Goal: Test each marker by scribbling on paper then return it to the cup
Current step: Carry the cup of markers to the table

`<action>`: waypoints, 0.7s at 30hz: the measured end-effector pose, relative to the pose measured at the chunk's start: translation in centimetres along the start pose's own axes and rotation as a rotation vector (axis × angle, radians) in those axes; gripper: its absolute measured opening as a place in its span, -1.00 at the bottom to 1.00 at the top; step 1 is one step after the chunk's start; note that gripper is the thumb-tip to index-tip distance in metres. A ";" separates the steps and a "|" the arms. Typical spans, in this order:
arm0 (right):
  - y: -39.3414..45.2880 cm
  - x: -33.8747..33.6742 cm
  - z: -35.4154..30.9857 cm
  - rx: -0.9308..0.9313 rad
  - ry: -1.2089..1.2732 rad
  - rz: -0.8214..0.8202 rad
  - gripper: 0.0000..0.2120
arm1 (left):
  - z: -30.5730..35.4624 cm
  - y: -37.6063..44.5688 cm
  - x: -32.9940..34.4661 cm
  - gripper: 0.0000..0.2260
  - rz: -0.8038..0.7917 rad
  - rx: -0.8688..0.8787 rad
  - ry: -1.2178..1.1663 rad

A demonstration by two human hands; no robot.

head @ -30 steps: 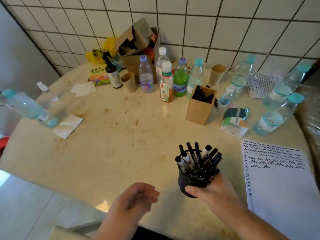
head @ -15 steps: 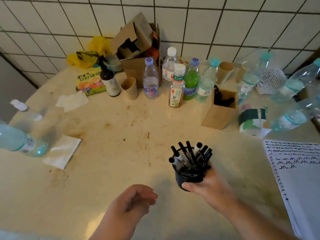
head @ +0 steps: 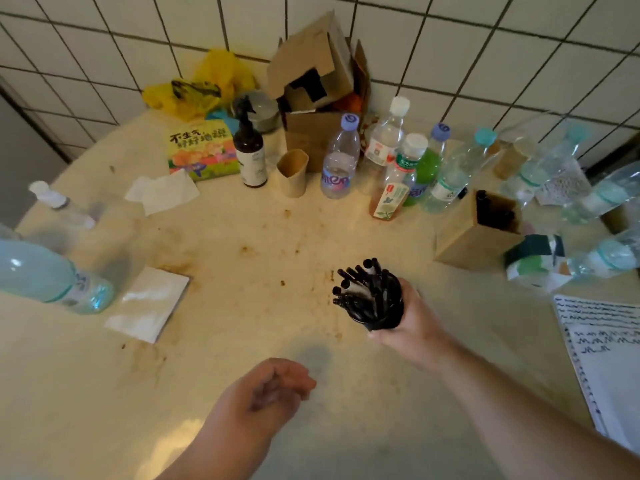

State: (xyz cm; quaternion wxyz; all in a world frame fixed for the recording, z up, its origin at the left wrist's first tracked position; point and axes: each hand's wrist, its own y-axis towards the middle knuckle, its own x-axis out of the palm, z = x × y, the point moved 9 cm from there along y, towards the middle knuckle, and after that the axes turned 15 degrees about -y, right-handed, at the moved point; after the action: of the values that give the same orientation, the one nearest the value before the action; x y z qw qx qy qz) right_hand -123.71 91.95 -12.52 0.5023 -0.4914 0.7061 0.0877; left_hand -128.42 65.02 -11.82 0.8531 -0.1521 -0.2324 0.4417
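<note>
Right hand is extended from the lower right, forearm angled up and left across the table. Its fingers are wrapped round a black cup, gripped from the right and near side; the cup is tilted left, whether lifted or resting on the table cannot be told. The cup is packed with black markers, caps fanned up and left.

Left hand is held low over the near table, palm turned right, fingers loosely curled with nothing between them.

A spiral pad of paper is seen at the right edge, rows of black scribbles across its far part, well apart from the cup. A wooden box is seen beyond the cup to the right, dark items inside. Bottles are clustered at the far side by the tiled wall.
</note>
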 end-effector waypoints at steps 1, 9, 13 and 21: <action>0.5 -0.1 -0.3 -0.005 -0.049 0.001 -0.21 | 0.2 -0.2 -0.1 -0.78 -0.003 -0.006 -0.015; 2.8 0.6 -3.6 -0.048 -0.497 -0.063 -0.20 | -0.3 -1.1 -0.8 -0.75 0.024 -0.060 -0.046; 3.6 1.3 -4.5 -0.109 -0.607 -0.082 -0.26 | -0.7 -0.9 -0.6 -0.78 0.045 -0.065 -0.028; 4.2 2.8 -5.7 -0.137 -0.724 -0.135 -0.32 | -1.3 -0.8 -0.6 -0.73 0.071 -0.084 0.034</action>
State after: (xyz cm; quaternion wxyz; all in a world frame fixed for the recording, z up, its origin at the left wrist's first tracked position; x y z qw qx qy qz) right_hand -130.55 88.86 -13.55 0.6900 -0.5065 0.4411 0.2697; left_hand -127.46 63.99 -12.65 0.8336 -0.2033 -0.2305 0.4589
